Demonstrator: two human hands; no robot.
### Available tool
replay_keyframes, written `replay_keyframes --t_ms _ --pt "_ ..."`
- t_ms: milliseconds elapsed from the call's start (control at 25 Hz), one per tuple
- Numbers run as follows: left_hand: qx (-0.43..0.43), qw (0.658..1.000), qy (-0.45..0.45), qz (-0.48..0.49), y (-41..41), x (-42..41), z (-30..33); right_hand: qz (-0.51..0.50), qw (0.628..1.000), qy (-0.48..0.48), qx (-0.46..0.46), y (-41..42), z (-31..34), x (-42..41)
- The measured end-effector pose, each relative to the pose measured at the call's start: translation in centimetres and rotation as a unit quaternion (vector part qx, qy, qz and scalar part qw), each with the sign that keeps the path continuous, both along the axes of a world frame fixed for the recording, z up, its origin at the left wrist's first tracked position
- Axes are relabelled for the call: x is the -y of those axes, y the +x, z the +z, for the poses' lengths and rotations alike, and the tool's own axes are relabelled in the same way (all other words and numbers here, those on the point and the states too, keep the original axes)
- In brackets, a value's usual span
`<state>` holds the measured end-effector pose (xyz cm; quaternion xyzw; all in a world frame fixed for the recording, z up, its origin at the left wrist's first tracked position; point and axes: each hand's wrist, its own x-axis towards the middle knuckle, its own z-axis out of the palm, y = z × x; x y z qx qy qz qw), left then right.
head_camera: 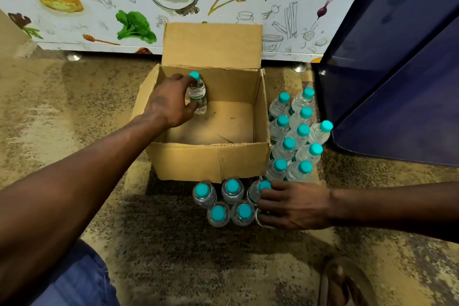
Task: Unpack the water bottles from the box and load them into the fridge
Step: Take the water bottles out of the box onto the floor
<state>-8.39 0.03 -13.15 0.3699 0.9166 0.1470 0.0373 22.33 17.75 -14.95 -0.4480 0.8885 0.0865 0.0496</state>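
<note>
An open cardboard box (213,159) stands on the floor with one small clear water bottle (197,93), teal-capped, inside at its back left. My left hand (169,102) reaches into the box and grips that bottle around its body. Several more teal-capped bottles (298,131) stand on the floor to the right of the box, and another group (223,202) stands in front of it. My right hand (295,205) rests on the front group's right end, fingers curled over a bottle (263,187) there. The dark blue fridge (402,77) stands at the right.
A cabinet front (99,7) printed with food drawings runs along the back on metal feet. The floor is speckled stone. My blue-clad knee (74,278) is at the lower left and a sandalled foot (342,281) at the lower right.
</note>
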Motion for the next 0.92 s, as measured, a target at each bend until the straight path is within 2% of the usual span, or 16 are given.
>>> replay_keyframes --t_ms 120,240,360,480,560,680,800,920 --pt "0.014 0.999 0.025 0.033 -1.6 -1.0 -0.7 -0.008 0.999 -0.038 0.017 -0.8 1.0 -0.4" --pt "0.013 0.998 -0.059 0.007 -2.5 -2.3 -1.7 -0.055 0.990 -0.125 0.031 -2.0 2.3 -0.7" --pt "-0.016 0.992 -0.126 0.000 -2.7 -2.9 -3.1 -0.174 0.955 -0.237 0.030 -3.5 3.0 -1.6" --pt "-0.063 0.992 -0.107 0.014 -2.6 -3.2 -3.4 -0.295 0.902 -0.315 0.019 -5.1 3.7 -2.9" --pt "-0.079 0.991 -0.104 0.035 -2.8 -3.5 -3.2 -0.343 0.882 -0.324 0.019 -5.7 4.1 -3.9" --pt "-0.067 0.990 -0.107 0.067 -3.2 -3.5 -2.9 -0.367 0.869 -0.330 0.023 -6.1 4.6 -5.0" --pt "-0.069 0.992 -0.092 0.046 -2.2 -2.6 -1.6 -0.394 0.847 -0.357 0.022 -6.6 5.7 -6.3" --pt "-0.055 0.998 -0.001 0.022 -0.2 -2.1 1.8 -0.436 0.799 -0.413 0.033 -7.7 8.0 -8.0"
